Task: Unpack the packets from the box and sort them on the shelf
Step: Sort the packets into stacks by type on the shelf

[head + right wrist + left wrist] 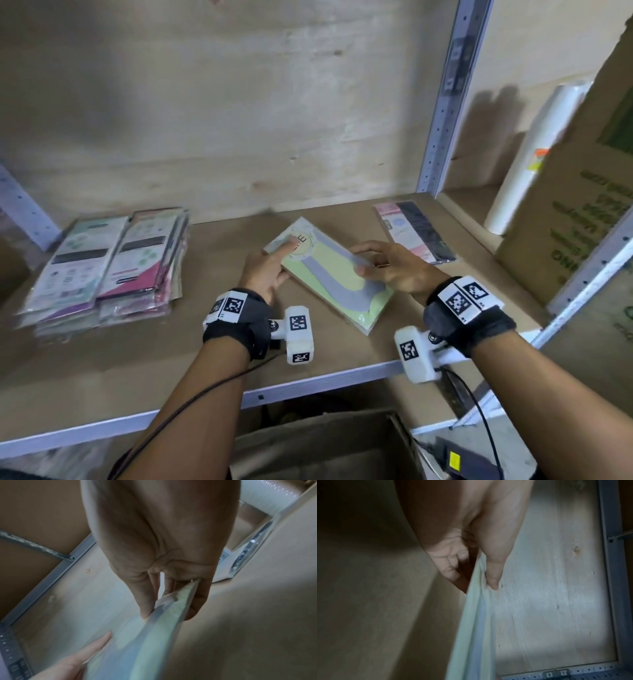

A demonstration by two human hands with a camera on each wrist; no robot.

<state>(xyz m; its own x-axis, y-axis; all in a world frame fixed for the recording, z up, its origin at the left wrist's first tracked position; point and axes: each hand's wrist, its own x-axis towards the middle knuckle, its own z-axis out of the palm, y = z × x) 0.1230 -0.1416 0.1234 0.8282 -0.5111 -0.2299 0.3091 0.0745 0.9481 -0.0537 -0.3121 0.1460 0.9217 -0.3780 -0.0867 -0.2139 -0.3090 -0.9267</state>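
Note:
A pale green packet with a grey wavy band sits slightly tilted over the middle of the brown shelf board. My left hand pinches its left edge, index finger on top and the other fingers curled beneath. My right hand grips the right edge, thumb on top and fingers on the far side. The left wrist view shows the packet edge-on between my fingers. The right wrist view shows the packet with my left hand on its far end.
A stack of several flat packets lies at the shelf's left. A pink and black packet lies at the back right by the metal upright. Beyond it stand a white roll and a printed carton. An open cardboard box sits below the shelf.

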